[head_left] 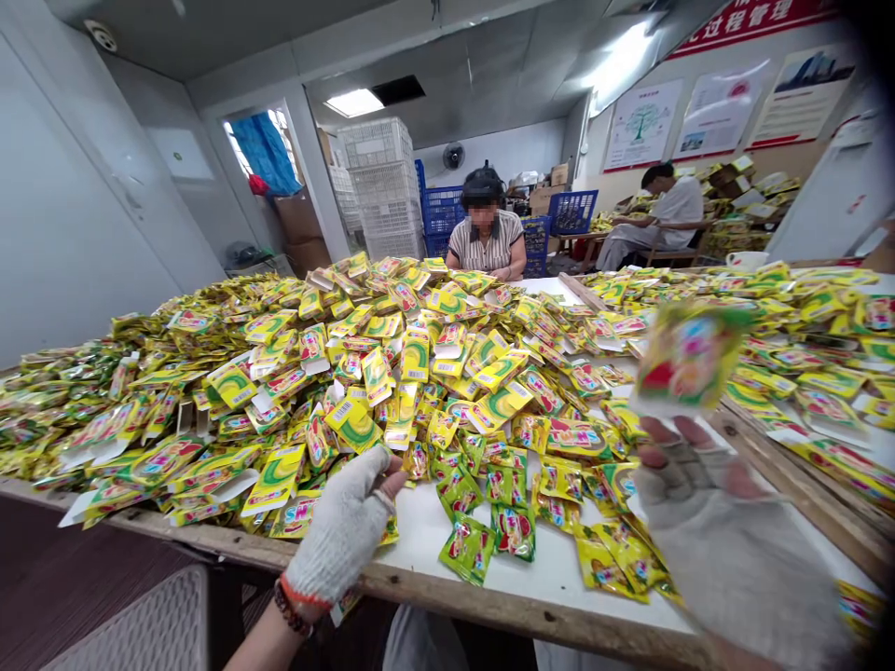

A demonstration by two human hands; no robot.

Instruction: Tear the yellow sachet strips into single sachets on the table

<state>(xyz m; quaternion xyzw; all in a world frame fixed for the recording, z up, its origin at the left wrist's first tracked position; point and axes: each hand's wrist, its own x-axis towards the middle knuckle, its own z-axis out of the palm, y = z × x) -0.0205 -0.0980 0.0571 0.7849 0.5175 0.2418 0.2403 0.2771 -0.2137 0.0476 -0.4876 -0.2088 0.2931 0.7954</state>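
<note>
My right hand [734, 531], in a pale fingerless glove, is raised over the right side of the table. Its bare fingertips grip the lower edge of a small yellow carton [689, 359] with a fruit picture, blurred by motion. At the front of the pile, my left hand [346, 522] wears a white knitted glove with an orange cuff. Its fingers are curled together beside the yellow cartons [353, 424]; whatever they hold is hidden. Between my hands lie several green sachets [467, 548] and yellow sachets [615, 559] on the white tabletop [412, 550].
A wooden rim [489, 610] borders the table's front, and a wooden strip [804, 485] divides off more cartons at right. Across the table sits a person in a striped shirt [486, 242]; another person [675, 219] sits farther back. White crates [381, 186] stand stacked behind.
</note>
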